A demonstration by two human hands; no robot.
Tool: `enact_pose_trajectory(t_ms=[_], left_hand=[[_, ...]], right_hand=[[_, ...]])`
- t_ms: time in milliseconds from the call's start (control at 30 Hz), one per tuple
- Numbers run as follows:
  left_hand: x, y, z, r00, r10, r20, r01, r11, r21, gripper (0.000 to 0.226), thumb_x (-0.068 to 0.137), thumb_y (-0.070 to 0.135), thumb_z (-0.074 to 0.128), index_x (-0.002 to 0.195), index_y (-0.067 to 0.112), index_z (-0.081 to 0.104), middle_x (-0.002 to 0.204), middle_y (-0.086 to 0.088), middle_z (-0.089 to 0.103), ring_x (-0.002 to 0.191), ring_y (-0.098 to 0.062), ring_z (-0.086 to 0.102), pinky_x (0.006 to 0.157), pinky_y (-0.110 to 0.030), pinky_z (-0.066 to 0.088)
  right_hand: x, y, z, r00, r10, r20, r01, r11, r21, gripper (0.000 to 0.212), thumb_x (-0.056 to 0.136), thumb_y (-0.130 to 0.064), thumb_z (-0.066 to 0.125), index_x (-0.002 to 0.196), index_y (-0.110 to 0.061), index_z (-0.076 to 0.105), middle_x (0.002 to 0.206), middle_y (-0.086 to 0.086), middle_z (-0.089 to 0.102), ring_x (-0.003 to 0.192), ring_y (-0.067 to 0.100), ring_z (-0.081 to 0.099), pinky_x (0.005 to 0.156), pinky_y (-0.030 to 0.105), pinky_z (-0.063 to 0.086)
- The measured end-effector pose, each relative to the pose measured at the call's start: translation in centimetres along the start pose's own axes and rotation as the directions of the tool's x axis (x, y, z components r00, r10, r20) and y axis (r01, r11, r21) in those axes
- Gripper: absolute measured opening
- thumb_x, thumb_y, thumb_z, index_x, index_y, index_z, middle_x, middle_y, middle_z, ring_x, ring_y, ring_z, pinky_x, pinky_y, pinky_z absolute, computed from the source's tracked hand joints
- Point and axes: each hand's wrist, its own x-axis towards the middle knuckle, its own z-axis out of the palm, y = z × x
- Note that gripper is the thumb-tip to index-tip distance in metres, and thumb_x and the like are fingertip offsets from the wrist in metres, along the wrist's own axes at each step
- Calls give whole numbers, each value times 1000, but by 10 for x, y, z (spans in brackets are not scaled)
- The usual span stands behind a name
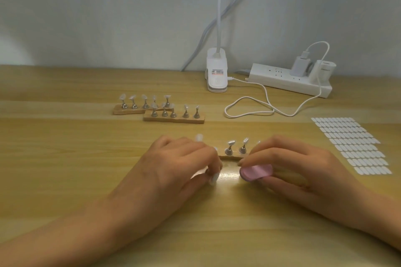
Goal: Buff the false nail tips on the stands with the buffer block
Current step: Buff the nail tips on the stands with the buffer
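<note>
My right hand (pixel 290 167) grips a pink buffer block (pixel 256 171) low over the table. My left hand (pixel 184 162) pinches a small stand with a false nail tip (pixel 213 178) near the table surface, a short way left of the buffer. Behind both hands lies a wooden base (pixel 231 157) with metal stands and nail tips (pixel 230 147); the hands hide both of its ends. Two more wooden bases with tipped stands (pixel 173 112) sit farther back.
A sheet of white adhesive tabs (pixel 351 143) lies at the right. A clip lamp base (pixel 217 71), a white power strip (pixel 290 80) with chargers, and a looped white cable (pixel 249 106) occupy the back right of the wooden table (pixel 65 147).
</note>
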Motion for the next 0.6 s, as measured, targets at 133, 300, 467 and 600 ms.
enact_pose_trajectory(t_ms=[133,300,467,600], left_hand=[[-1,0,-1,995,-96,10,96,991,-94,16,90,27,59,88,36,47,109,26,66,109,7,59,91,-35,46],[2,2,-3,994,-105,-4,103,983,-151,31,88,13,73,85,35,52,101,22,69,100,0,64,84,-39,50],[5,12,-2,963,-264,55,252,809,-531,16,83,17,79,80,31,72,72,26,65,56,6,55,52,0,35],[8,16,3,946,-307,102,297,700,-650,10,77,30,83,74,32,73,55,25,57,42,4,43,45,-2,29]], right_hand=[[-1,1,3,999,21,32,-20,999,-35,25,98,-33,56,112,-23,74,113,-12,66,100,7,67,75,34,57],[1,2,2,998,57,8,-57,997,50,25,96,-32,57,112,-21,73,111,-9,67,104,8,67,82,33,56],[6,-18,-1,979,60,-193,-16,976,218,23,90,-26,66,112,-22,69,107,-10,71,100,16,68,80,28,53],[8,-29,7,981,16,-193,18,984,174,16,89,-21,69,104,-18,74,104,-4,67,100,9,65,83,19,51]])
